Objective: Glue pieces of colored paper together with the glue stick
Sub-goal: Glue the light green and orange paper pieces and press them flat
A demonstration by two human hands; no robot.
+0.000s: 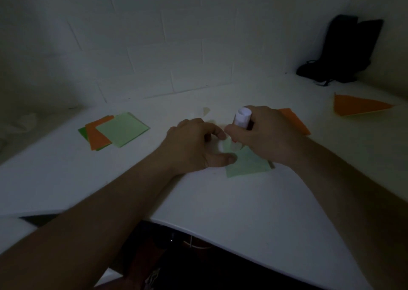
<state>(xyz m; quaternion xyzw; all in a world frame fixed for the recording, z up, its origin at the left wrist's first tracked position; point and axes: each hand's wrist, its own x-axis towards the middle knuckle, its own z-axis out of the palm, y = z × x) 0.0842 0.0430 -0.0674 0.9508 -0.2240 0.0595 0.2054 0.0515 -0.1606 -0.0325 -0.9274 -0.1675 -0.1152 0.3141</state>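
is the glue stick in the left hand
No, the right hand grips the glue stick over the light green paper.

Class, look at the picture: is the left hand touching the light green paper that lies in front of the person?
Touching. The head view shows the left hand with its thumb tip pressed on the edge of the light green paper.

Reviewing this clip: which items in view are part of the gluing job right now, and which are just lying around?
In use:
- glue stick, gripped by right hand
- light green sheet, held down by left hand

Lying about:
- paper stack, far left
- orange piece behind right hand
- orange triangle, far right
- black bag in the corner
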